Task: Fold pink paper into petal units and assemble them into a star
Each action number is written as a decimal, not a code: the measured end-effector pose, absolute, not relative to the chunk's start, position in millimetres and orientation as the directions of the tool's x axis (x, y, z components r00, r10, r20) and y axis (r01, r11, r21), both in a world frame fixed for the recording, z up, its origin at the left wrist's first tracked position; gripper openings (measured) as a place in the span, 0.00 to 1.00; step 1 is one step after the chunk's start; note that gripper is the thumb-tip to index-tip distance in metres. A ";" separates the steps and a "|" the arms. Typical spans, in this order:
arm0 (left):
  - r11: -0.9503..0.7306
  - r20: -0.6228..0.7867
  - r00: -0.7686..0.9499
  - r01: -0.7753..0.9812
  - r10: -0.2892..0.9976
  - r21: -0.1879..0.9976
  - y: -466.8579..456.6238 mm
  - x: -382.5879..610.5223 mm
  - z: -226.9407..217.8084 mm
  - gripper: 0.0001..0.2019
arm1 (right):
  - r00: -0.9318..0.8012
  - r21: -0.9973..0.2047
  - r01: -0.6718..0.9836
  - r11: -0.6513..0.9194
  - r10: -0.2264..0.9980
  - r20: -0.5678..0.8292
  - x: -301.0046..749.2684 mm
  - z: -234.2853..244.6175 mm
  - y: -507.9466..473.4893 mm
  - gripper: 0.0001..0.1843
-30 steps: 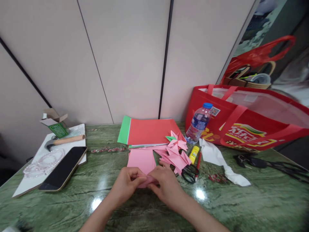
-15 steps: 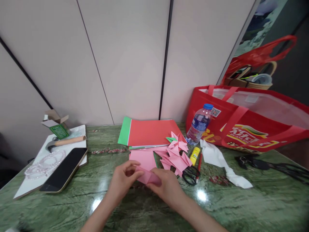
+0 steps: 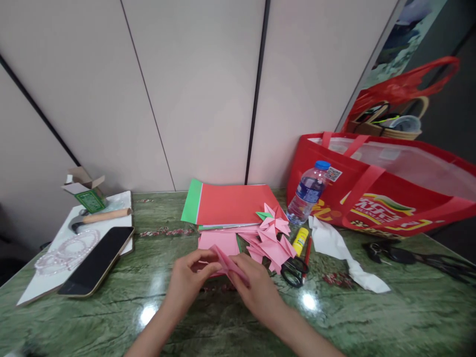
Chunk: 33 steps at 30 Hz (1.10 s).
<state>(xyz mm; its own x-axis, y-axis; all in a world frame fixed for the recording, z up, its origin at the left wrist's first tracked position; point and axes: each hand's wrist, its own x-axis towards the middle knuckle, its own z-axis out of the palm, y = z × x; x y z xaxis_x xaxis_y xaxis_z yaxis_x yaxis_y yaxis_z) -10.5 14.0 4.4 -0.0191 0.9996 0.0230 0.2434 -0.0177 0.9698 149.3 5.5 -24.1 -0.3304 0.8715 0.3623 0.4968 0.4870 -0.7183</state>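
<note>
Between both hands, just above the green marbled table (image 3: 178, 317), is a partly folded piece of pink paper (image 3: 225, 259). My left hand (image 3: 191, 275) pinches its left side between thumb and fingers. On the right side my right hand (image 3: 253, 282) grips it, thumb in front. Some of its folds are hidden by my fingers. Right behind my hands lies a stack of pink paper squares (image 3: 217, 241). Several folded pink paper pieces (image 3: 275, 250) sit to the right, beside a pink paper flower (image 3: 275, 220) with a green tip.
Red and green paper sheets (image 3: 234, 203) lie by the wall. Rightward are a yellow glue stick (image 3: 300, 241), scissors (image 3: 293, 271), a water bottle (image 3: 308, 193), crumpled tissue (image 3: 345, 253) and a red bag (image 3: 334, 173). At left, a phone (image 3: 96, 263) and beads (image 3: 67, 250) rest on a white board.
The pink paper has been turned in my hands; a raised, pointed fold now stands up where a flatter face showed before. Both hands stay in nearly the same place.
</note>
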 end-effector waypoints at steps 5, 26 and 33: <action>0.026 -0.028 0.015 0.139 0.999 0.990 14.4 -9.1 5.0 0.10 | -0.416 -0.672 0.516 0.532 0.841 0.346 147.8 -23.0 2.6 0.12; 0.267 -0.276 0.298 0.073 0.914 0.961 11.8 -18.7 6.1 0.14 | -0.103 -0.995 -0.050 0.083 0.991 0.088 149.0 -29.8 15.3 0.24; 0.315 -0.310 0.262 0.025 0.914 0.949 12.0 -16.3 9.0 0.13 | -0.130 -0.932 0.201 0.301 0.952 0.279 150.9 -22.9 9.5 0.12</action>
<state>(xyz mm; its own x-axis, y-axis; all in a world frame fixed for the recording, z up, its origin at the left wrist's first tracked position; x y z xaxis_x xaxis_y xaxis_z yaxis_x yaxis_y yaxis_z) -16.3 12.0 9.0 0.2620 0.9138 -0.3103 0.0253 0.3149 0.9488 150.9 9.5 -22.9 -0.1300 0.9515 0.2787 0.2011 0.3005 -0.9323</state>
